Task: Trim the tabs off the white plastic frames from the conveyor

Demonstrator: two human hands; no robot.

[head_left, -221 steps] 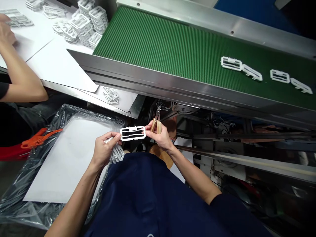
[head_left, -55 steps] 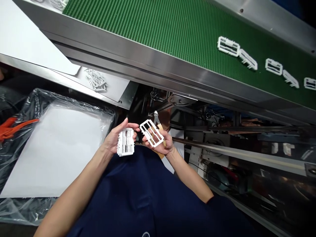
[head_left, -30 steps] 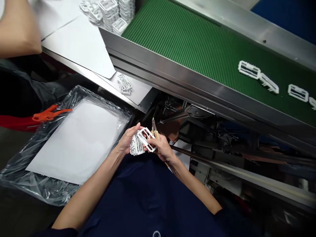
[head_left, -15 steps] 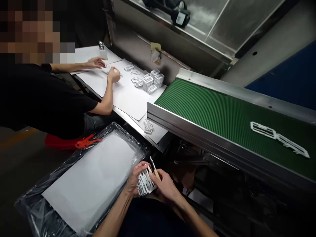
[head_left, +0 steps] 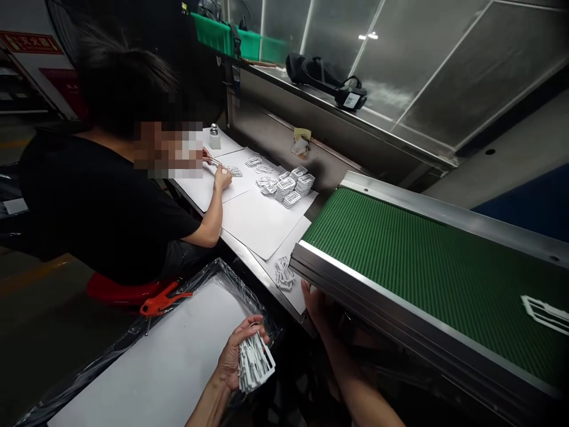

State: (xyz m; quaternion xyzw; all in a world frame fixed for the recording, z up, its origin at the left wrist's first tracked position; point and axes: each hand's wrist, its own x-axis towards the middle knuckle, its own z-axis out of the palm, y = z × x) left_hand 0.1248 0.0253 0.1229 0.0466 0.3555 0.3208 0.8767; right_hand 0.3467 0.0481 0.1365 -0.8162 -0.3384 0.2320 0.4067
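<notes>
Left hand holds the bundle of frames, right hand is down at the tabletop corner

The largest thing is the conveyor [head_left: 395,261], which has a green ribbed belt. A co-worker [head_left: 102,201] sits on the left, at the tabletop [head_left: 251,258]; this tabletop is mostly covered with white paper [head_left: 262,228] and its corner comes just beside the conveyor. Nearer to the person, a white sheet [head_left: 169,344] lies upon dark plastic film [head_left: 240,289].

On the tabletop, stacks of white frames [head_left: 285,188] stand close together. The left hand [head_left: 235,356] is in the air beside the white sheet, with its fingers curled around a bundle of white frames [head_left: 255,365] and pinching it. The right hand [head_left: 313,298] is in shadow, near a loose pile [head_left: 284,274] of white pieces; I cannot tell if its fingers are spread or pressed together, nor if they hold something.

As I judge, the step in hand is keeping the bundle gathered in the left hand while the right hand attends to the corner. The next move seems to call for a firm left grip, because the thin frames could slip, and for a right hand kept clear of the conveyor
</notes>
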